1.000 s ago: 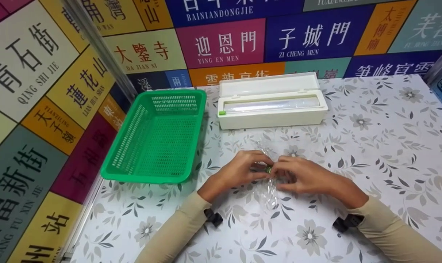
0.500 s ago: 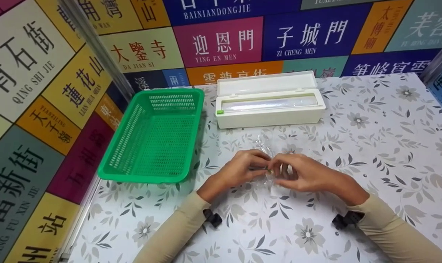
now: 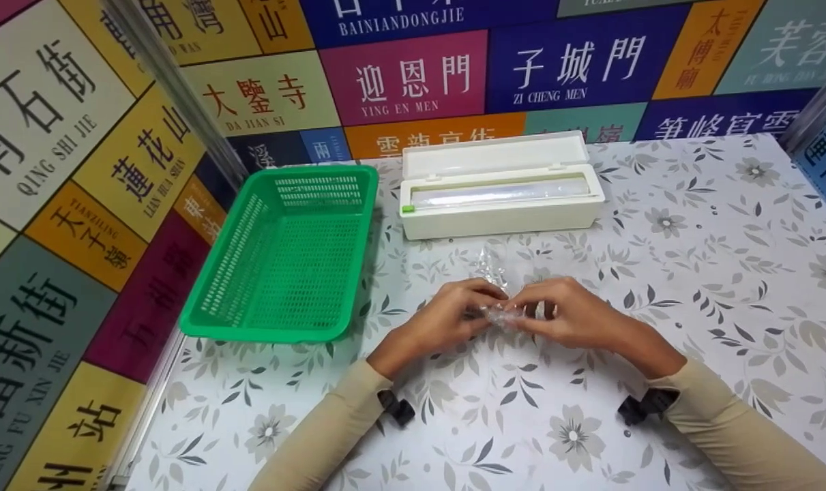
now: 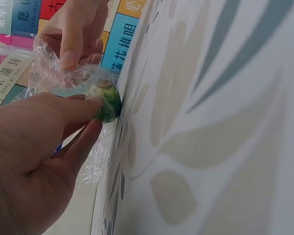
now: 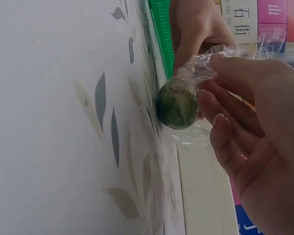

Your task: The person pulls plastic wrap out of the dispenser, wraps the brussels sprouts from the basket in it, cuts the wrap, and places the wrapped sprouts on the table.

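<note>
In both wrist views a small round green fruit or vegetable [image 5: 178,106], with a pale brownish stem end, stands on the table partly covered by clear cling film [image 5: 202,66]. My left hand [image 3: 443,315] holds it between thumb and fingers, seen close up in the left wrist view. My right hand [image 3: 576,314] pinches the gathered film between thumb and fingers, just above the green piece. Crumpled film also stretches beyond the hands. From the head view, fingers and film hide the green piece.
A green plastic basket [image 3: 266,333] stands left of the hands. Behind them is an open white dispenser box [image 3: 505,224] with a roll of film [image 3: 501,192] inside. Walls with coloured sign panels [image 3: 402,75] bound the flower-patterned table [image 3: 685,293] at the back and left.
The film nearest me has been drawn up from the table and gathered between the fingers. My right hand has lifted slightly. The green piece, glimpsed earlier from the head, is now hidden there.
</note>
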A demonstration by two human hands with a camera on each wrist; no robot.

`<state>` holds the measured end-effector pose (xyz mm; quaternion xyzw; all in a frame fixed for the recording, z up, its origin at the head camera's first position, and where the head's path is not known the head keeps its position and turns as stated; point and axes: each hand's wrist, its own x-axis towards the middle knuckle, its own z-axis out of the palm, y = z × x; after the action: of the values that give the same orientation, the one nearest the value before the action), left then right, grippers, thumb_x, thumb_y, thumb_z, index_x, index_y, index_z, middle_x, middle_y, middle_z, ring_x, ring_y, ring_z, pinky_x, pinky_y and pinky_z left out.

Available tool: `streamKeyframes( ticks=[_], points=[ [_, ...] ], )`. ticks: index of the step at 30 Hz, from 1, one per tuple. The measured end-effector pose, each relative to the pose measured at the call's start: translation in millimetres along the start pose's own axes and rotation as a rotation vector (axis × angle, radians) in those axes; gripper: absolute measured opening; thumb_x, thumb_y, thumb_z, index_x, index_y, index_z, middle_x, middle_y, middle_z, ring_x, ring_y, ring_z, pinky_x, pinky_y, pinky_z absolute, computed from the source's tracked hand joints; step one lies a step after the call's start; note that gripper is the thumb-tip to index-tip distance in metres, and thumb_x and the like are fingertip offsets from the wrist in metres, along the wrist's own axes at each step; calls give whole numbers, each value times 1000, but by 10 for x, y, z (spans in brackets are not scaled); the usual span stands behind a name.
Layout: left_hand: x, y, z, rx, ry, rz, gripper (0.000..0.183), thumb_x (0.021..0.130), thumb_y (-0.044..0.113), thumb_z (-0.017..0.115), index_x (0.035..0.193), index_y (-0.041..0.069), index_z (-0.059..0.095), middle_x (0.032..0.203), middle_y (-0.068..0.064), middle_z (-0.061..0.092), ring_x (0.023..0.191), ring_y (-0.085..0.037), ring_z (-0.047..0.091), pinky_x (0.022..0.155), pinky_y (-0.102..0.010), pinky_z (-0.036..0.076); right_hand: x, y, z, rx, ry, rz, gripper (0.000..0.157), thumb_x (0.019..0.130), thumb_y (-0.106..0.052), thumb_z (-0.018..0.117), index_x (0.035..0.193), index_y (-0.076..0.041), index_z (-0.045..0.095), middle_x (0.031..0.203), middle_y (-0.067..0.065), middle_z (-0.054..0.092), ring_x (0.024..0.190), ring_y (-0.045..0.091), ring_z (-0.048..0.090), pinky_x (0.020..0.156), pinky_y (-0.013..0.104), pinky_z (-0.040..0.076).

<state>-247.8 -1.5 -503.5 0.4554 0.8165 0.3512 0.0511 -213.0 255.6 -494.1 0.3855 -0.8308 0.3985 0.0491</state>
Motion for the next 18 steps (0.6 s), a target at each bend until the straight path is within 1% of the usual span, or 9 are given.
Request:
streamKeyframes(
  ticks=[3,6,8,9,11,12,14,16,18],
  points=[
    [-5,-9,14,-4,26,-25,28,97,6,79,125,13,81,130,-2,77,125,-13,71,111,-20,53,-2,41,-29,7,51,92,14,94,-15,85,107,-19,84,99,-6,83,73,2,65,61,26,58],
    [-14,-15,32,-15,28,-55,34,94,4,81,126,13,78,127,-1,77,122,-13,72,111,-21,53,7,66,-42,30,82,166,11,94,-16,85,105,-16,83,97,-3,83,76,6,69,66,27,62],
    [-15,-13,47,-40,7,-66,40,92,9,85,131,15,76,129,1,77,124,-12,71,114,-22,51,8,71,-40,50,80,202,10,95,-17,84,105,-15,83,97,-2,82,79,8,72,71,27,64],
    [-14,-7,54,-53,-5,-70,43,92,15,87,133,17,75,131,2,76,126,-11,70,116,-22,49,5,71,-37,63,75,218,11,95,-17,85,105,-15,82,98,-2,82,81,9,73,74,27,65],
    [-12,7,64,-67,-7,-74,44,92,26,88,133,20,76,132,4,76,125,-9,68,115,-22,49,2,63,-27,86,58,241,12,95,-18,85,106,-15,82,99,-1,82,84,10,75,79,27,66],
    [-11,14,67,-72,-1,-75,44,92,30,89,132,20,77,131,5,76,124,-8,68,114,-23,50,3,60,-19,95,50,250,13,95,-19,85,106,-15,81,99,-1,81,86,11,76,81,27,66],
    [-4,27,74,-79,26,-68,40,92,33,89,128,18,79,127,4,77,120,-8,69,111,-22,52,1,56,-4,103,47,262,13,95,-22,86,106,-17,80,98,-2,80,87,13,77,82,27,66],
    [-2,34,78,-66,66,-59,34,92,29,89,122,15,81,122,1,77,116,-10,70,109,-22,53,-2,49,9,100,49,271,14,94,-25,86,105,-19,78,99,-4,80,90,14,78,83,28,66],
    [-1,37,83,-61,91,-52,32,89,21,91,118,12,81,121,-2,78,116,-13,71,109,-23,54,-6,48,24,102,49,284,13,95,-26,86,103,-21,77,100,-5,80,93,15,80,85,29,66]
  ],
)
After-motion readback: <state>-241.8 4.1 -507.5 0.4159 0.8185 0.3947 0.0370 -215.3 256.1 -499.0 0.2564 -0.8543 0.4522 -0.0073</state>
